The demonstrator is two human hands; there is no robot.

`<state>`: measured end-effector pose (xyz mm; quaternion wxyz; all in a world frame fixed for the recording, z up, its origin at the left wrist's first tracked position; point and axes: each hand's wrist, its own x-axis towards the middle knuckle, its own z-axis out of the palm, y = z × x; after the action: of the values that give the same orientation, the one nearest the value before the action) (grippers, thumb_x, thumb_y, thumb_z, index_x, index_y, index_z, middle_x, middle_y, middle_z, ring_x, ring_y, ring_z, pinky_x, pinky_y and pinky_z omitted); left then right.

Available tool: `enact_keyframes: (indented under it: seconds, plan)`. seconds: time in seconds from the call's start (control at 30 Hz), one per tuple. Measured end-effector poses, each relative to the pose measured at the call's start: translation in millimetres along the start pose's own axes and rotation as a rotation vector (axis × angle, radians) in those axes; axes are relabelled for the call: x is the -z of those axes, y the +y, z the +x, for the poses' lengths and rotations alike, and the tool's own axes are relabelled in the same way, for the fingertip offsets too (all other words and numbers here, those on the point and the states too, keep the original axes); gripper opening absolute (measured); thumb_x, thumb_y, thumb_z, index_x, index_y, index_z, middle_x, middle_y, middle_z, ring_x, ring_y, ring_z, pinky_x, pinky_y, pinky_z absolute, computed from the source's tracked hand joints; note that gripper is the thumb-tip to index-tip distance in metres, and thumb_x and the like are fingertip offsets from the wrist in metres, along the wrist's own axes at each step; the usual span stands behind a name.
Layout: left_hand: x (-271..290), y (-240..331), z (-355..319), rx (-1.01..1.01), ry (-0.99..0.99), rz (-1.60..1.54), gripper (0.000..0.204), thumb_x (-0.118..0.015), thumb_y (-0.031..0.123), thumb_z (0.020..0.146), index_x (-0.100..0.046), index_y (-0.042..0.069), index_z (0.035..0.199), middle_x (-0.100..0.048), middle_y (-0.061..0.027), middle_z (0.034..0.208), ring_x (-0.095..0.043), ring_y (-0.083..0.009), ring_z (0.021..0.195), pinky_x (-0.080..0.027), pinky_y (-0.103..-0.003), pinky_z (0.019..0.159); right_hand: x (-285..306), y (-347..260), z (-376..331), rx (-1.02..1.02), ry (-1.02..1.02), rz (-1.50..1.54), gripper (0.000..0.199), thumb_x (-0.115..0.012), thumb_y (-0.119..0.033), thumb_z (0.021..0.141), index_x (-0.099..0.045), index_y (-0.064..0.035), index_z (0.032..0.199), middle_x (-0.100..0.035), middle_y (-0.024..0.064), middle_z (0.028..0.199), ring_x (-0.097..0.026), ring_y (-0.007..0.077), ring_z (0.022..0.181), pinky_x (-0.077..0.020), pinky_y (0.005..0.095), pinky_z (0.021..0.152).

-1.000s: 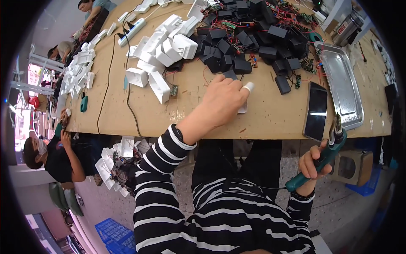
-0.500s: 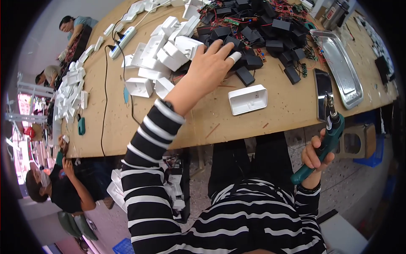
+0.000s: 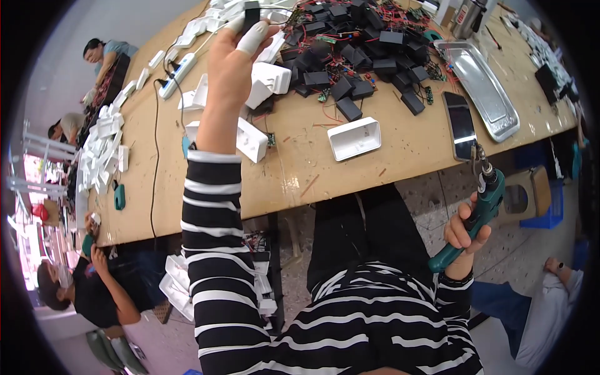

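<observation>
Your left hand [image 3: 234, 53] pinches a small black module [image 3: 251, 14], light, rigid, best held by its edges, while your right hand [image 3: 465, 231] wraps the green electric screwdriver [image 3: 478, 212].

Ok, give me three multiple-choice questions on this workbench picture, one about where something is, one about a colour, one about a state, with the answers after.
1. Where does the white housing lie?
A. on the wooden table, near its front edge
B. in the metal tray
C. on the floor

2. What colour is the body of the electric screwdriver?
A. red
B. teal green
C. yellow

3. What is the left hand doing?
A. resting flat on the table
B. holding the smartphone
C. raised over the table, pinching a small black part

Answers: 1 A, it sits alone on bare wood, left of the phone. 2 B, the right hand closes its grip on a teal handle, below the table edge. 3 C, the fingers hold the part above the black pile.
</observation>
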<state>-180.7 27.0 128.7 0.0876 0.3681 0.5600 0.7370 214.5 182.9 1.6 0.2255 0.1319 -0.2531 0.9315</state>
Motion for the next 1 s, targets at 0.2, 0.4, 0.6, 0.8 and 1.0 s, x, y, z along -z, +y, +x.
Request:
enact_keyframes:
  seconds: [0.2,0.4,0.6,0.8,1.0]
  plan:
    - [12.9,16.1,-113.8,0.044,0.158,-0.046,0.031,-0.052,0.005,0.085,-0.047,-0.002,0.115,-0.057,-0.0112,0.104,-0.057,-0.0192,0.097,-0.044,-0.027,0.084,13.0,-7.7,16.2,-0.069,-0.102,0.145,0.064,-0.061,-0.018,0.082,-0.026,-0.0036,0.134,-0.050,0.0167,0.113,-0.052,0.0104,0.056,-0.0455,0.0228,0.050]
    - [49.3,-6.1,-226.2,0.348,-0.008,0.252,0.046,-0.057,-0.006,0.075,-0.047,0.001,0.119,-0.054,-0.0067,0.111,-0.052,-0.0147,0.101,-0.041,-0.029,0.088,26.7,-13.1,22.8,-0.170,-0.160,0.258,0.064,-0.062,-0.015,0.081,-0.027,-0.0022,0.133,-0.050,0.0173,0.113,-0.056,0.0123,0.059,-0.0483,0.0247,0.051]
    - [53.2,13.7,-233.3,0.427,-0.046,0.798,0.052,-0.044,-0.013,0.063,-0.055,0.005,0.111,-0.052,-0.0113,0.116,-0.050,-0.0230,0.107,-0.038,-0.029,0.091,37.3,-9.5,28.7,-0.225,-0.153,0.314,0.064,-0.062,-0.014,0.081,-0.027,-0.0023,0.133,-0.051,0.0176,0.112,-0.057,0.0124,0.059,-0.0484,0.0241,0.050]
    - [41.2,7.2,-197.7,-0.050,-0.135,1.100,0.044,-0.048,-0.007,0.061,-0.056,0.000,0.103,-0.052,-0.0162,0.114,-0.050,-0.0336,0.101,-0.040,-0.036,0.085,31.9,-23.1,26.7,-0.196,-0.178,0.262,0.067,-0.063,-0.016,0.080,-0.025,-0.0044,0.134,-0.051,0.0165,0.113,-0.056,0.0115,0.053,-0.0460,0.0232,0.047]
    - [-13.8,-8.9,-156.9,-0.262,-0.507,1.663,0.028,-0.048,0.001,0.070,-0.059,0.004,0.096,-0.050,-0.0148,0.120,-0.046,-0.0332,0.111,-0.034,-0.045,0.086,3.6,-5.2,31.4,-0.401,0.169,0.073,0.066,-0.063,-0.043,0.070,-0.050,0.0125,0.104,-0.051,0.0054,0.059,-0.048,0.0099,0.051,-0.0355,0.0220,0.043]
